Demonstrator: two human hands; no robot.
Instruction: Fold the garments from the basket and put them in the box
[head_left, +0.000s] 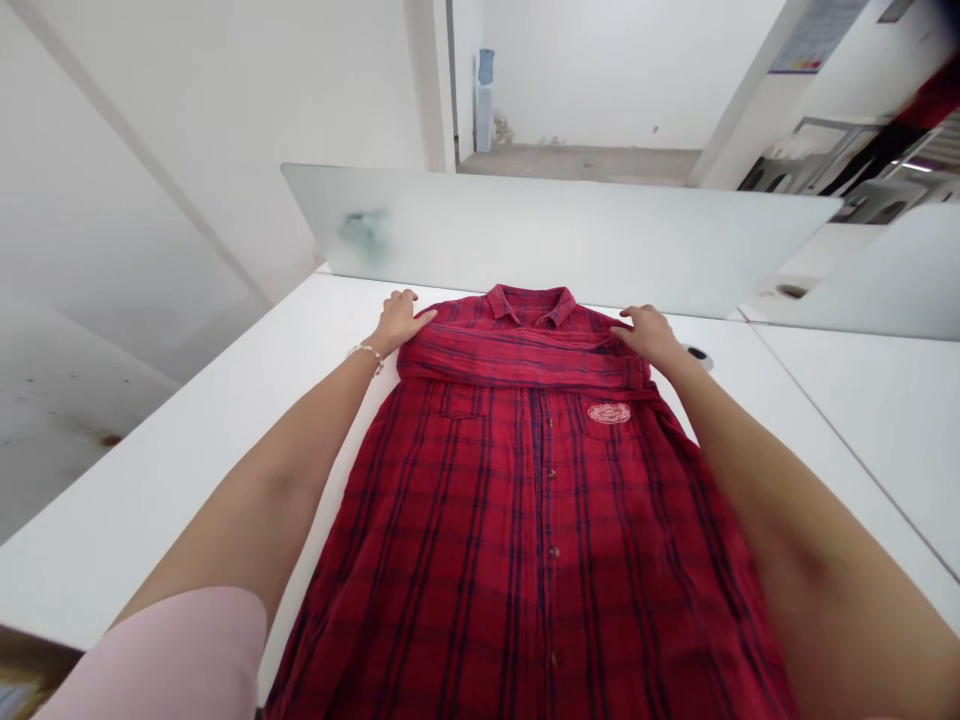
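A red and navy plaid button-up shirt (487, 480) lies front up on the white table (247, 375), its collar at the far end. Its sleeves are folded across the chest, one over the other. A pale oval patch sits on the right chest pocket. My left hand (397, 322) rests at the left shoulder, fingers apart from the thumb, which touches the cloth. At the right shoulder is my right hand (649, 335), its thumb and forefinger apart at the fabric's edge. The shirt's hem runs out of view.
A frosted glass divider (525, 235) stands along the table's far edge. Beside my right wrist lies a small white and black object (699, 356). Beyond the divider are a water dispenser (484, 105) and grey stools (877, 200). A wall flanks the left side.
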